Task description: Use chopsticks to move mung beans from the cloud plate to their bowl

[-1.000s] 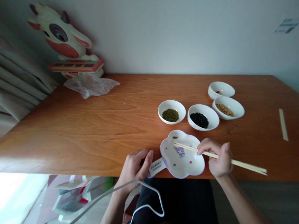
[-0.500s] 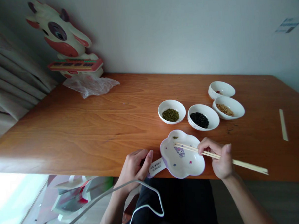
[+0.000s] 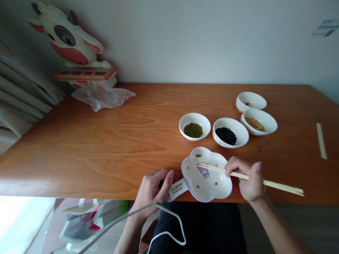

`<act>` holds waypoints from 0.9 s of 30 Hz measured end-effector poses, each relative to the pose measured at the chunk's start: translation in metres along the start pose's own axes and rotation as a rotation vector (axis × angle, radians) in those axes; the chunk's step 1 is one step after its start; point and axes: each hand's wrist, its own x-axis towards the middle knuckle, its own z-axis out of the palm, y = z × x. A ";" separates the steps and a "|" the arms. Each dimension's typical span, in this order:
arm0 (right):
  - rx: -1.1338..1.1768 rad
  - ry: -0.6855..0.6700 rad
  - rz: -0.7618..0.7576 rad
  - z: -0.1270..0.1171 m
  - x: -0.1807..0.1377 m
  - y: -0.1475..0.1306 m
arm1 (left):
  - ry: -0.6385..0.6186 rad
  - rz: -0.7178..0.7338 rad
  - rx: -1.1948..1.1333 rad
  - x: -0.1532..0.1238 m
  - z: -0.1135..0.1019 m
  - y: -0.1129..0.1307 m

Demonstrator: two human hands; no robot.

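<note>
A white, flower-shaped dish [image 3: 207, 187] with a purple rim and cartoon prints sits at the table's front edge. Its labelled handle [image 3: 178, 189] points left, and my left hand [image 3: 153, 187] is closed at the end of that handle; the fingers partly hide the contact. My right hand [image 3: 249, 179] grips a pair of wooden chopsticks [image 3: 279, 186], tips together over the dish. A few green beans [image 3: 198, 155] lie near the dish's far rim. Nothing visible is between the chopstick tips. Behind the dish stand white bowls of green beans [image 3: 193, 130] and black beans [image 3: 226, 136].
Farther right are a bowl of tan kernels [image 3: 255, 124] and a bowl with a few reddish pieces [image 3: 251, 101]. A pale strip [image 3: 321, 141] lies at right. A cow toy keyboard [image 3: 85, 73] and a plastic bag [image 3: 103, 98] occupy the back left. A white cable [image 3: 120, 219] crosses my left forearm.
The chopstick tips have shifted very slightly left over the dish, with the right hand barely moving. The left hand, dish and bowls stay in place.
</note>
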 end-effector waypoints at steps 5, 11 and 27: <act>0.032 0.031 -0.024 0.002 -0.001 0.002 | -0.004 -0.003 -0.012 0.000 0.000 0.000; 0.095 0.057 -0.026 -0.003 0.004 -0.006 | -0.004 -0.003 0.000 -0.001 0.000 -0.001; -0.019 -0.043 0.002 -0.001 0.000 -0.002 | 0.001 -0.001 0.022 0.001 0.000 0.000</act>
